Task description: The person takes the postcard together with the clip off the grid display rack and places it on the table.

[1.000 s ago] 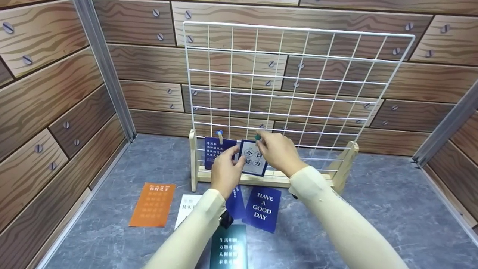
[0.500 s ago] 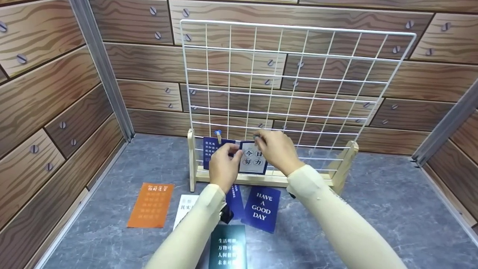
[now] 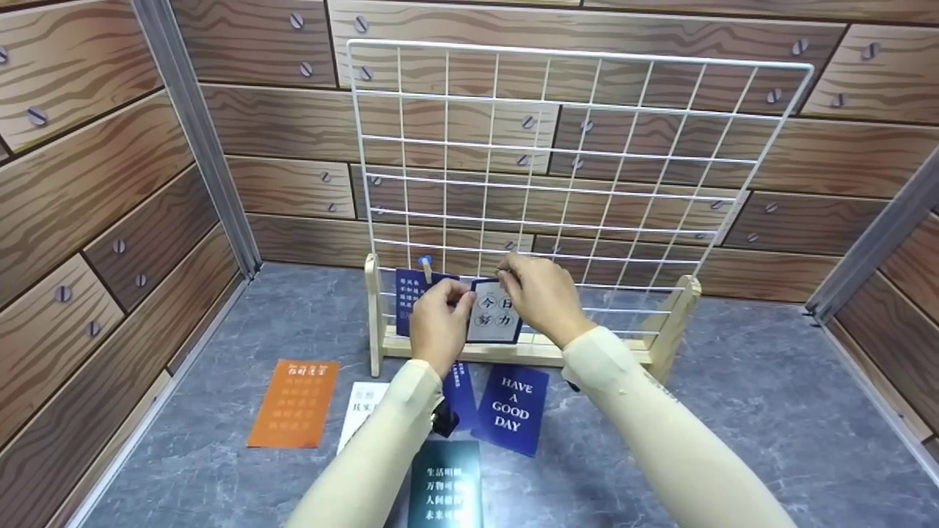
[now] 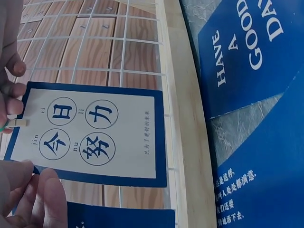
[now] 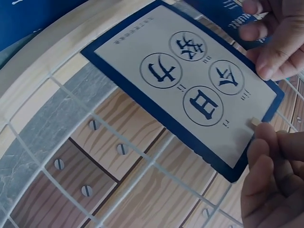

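A white card with a navy border (image 3: 493,314) is held upright against the lower part of the white wire grid (image 3: 557,158). My left hand (image 3: 442,323) pinches the card's edge near its upper left corner, thumb and finger meeting there in the left wrist view. The right hand (image 3: 544,297) pinches a small wooden clothespin (image 5: 255,121) at the card's top edge. Only the peg's pale tip and a bit of green show in the left wrist view; the fingers cover the rest. Just left, a navy card (image 3: 408,297) hangs from a clothespin with a blue top (image 3: 425,262).
Wooden feet and a bar (image 3: 550,356) support the grid. On the grey marbled surface in front lie an orange card (image 3: 295,403), a white card (image 3: 357,411) partly under the left sleeve, a navy HAVE A GOOD DAY card (image 3: 511,411), another navy card (image 3: 462,400) and a teal card (image 3: 446,484).
The white card has gone from slightly tilted to straighter. My right fingers have closed in over the clothespin's green end, which no longer shows in the head view. Both hands stay nearly in place.
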